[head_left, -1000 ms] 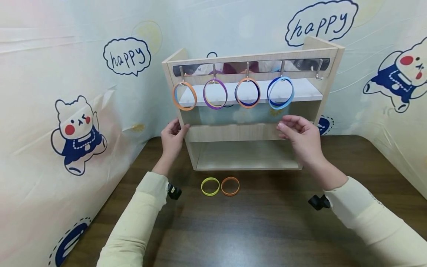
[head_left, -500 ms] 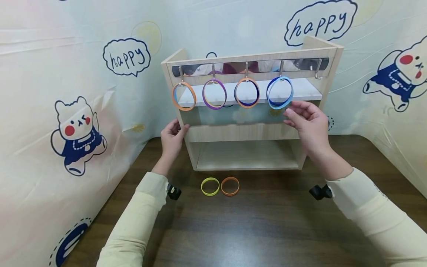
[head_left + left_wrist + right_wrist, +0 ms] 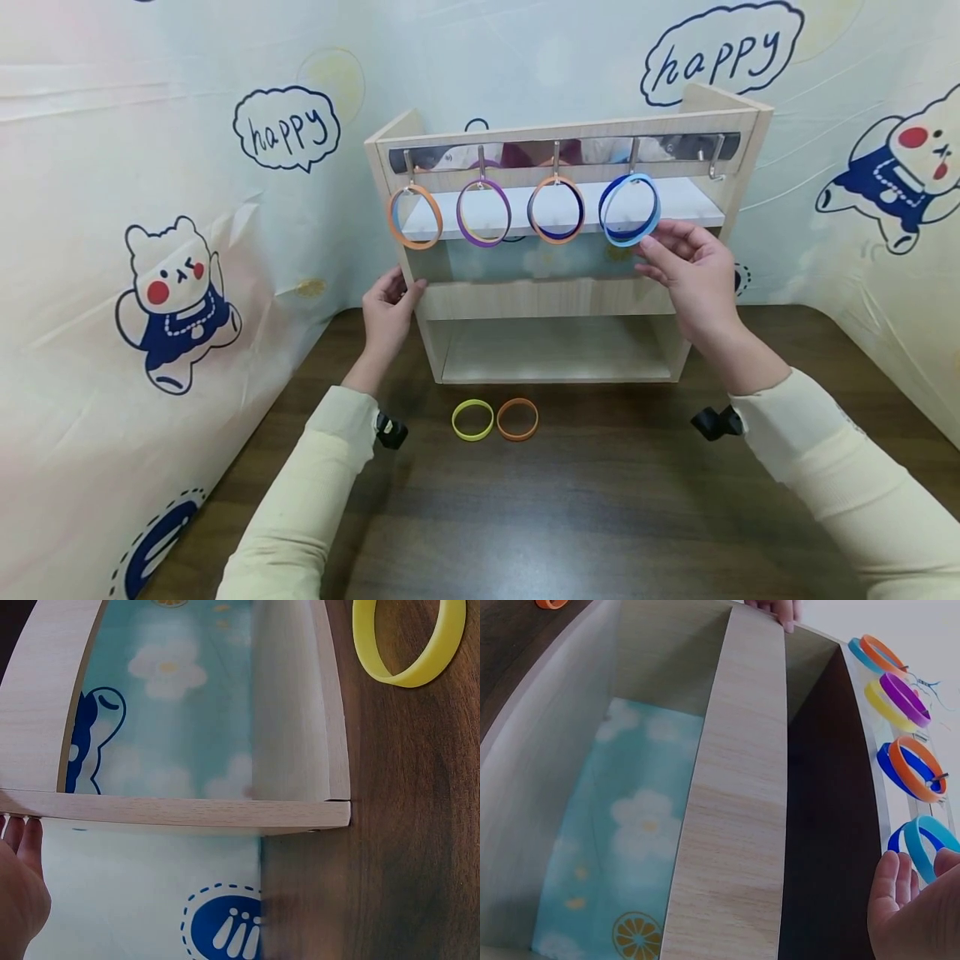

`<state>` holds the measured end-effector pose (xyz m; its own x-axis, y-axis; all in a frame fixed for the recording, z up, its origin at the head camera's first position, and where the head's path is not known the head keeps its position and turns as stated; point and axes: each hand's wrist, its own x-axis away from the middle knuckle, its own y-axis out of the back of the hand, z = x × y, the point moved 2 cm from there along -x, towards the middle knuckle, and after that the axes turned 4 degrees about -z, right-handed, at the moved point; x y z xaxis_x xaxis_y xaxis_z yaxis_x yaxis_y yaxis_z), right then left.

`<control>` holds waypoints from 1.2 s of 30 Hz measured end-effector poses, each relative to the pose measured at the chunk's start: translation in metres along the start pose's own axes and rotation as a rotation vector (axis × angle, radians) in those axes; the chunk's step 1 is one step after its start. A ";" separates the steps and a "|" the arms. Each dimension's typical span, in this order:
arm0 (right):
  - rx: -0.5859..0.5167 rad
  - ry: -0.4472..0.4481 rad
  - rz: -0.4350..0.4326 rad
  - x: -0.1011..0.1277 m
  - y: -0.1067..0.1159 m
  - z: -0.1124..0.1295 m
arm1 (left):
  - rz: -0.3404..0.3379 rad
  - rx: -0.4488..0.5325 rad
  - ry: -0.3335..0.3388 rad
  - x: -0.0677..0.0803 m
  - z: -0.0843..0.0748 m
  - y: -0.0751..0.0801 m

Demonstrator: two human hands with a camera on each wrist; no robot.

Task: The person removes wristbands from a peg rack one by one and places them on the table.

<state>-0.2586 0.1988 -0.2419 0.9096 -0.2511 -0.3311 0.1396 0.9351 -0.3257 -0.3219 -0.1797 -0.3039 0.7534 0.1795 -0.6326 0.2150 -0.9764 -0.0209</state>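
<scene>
Wooden rack [image 3: 517, 300]: stands upright on the table [image 3: 570, 500], toward its far edge, a white inner shelf [image 3: 690, 200] behind the hooks.
Metal rail [image 3: 678, 148]: runs along the rack's upper front edge and carries the hooks.
Right hand [image 3: 693, 279]: below the rail's right half, thumb and fingers apart on either side of the light blue ring's lower right edge and seemingly touching it; I cannot tell whether they pinch it.
Light blue ring [image 3: 913, 844]: hangs from the fourth hook from the left, in front of a dark blue ring [image 3: 895, 838].
Left hand [image 3: 388, 308]: grips the rack's left side panel, thumb at the front edge, fingers against the outer face.
First hook: orange ring [image 3: 422, 245] in front, pale blue ring [image 3: 860, 654] behind.
Second hook: purple ring [image 3: 508, 215] in front, yellow ring [image 3: 874, 701] behind.
Third hook: another orange ring [image 3: 556, 240] in front, navy ring [image 3: 885, 766] behind.
Table rings: a yellow-green ring [image 3: 366, 637] and a darker orange ring [image 3: 517, 437] lie flat, just beside each other, near the rack's lower front edge.
Sleeves: cream, reaching in from the table's near side.
Backdrop [image 3: 172, 83]: pale printed cloth beyond the table's far and left edges.
</scene>
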 end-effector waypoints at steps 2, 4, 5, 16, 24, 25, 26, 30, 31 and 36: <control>0.003 -0.005 -0.002 0.000 -0.001 0.000 | 0.000 -0.003 -0.002 0.000 0.000 0.000; 0.000 -0.006 -0.004 -0.001 -0.001 0.000 | 0.000 -0.003 -0.003 0.000 0.000 0.000; -0.003 -0.008 -0.006 -0.001 -0.002 0.001 | 0.000 -0.003 -0.003 0.000 0.001 0.000; -0.023 -0.017 -0.021 -0.001 -0.004 0.006 | 0.000 -0.021 0.003 0.001 0.002 0.002; -0.073 -0.030 -0.030 -0.001 -0.003 0.011 | -0.001 -0.018 0.002 0.000 0.001 0.001; -0.073 -0.025 -0.031 -0.001 -0.003 0.011 | -0.001 -0.019 0.002 0.000 0.001 0.001; -0.074 -0.021 -0.032 -0.001 -0.003 0.012 | -0.001 -0.019 0.002 0.000 0.001 0.001; -0.090 -0.007 -0.032 -0.002 -0.004 0.015 | 0.000 -0.021 0.004 0.001 0.000 0.001; -0.087 -0.001 -0.032 -0.002 -0.004 0.016 | 0.000 -0.021 0.005 0.001 -0.001 0.001; -0.098 -0.001 -0.036 0.000 -0.005 0.018 | 0.000 -0.022 0.010 0.001 -0.001 0.000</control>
<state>-0.2523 0.1986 -0.2238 0.9052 -0.2836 -0.3165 0.1334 0.8967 -0.4220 -0.3205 -0.1798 -0.3036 0.7596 0.1809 -0.6248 0.2284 -0.9736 -0.0042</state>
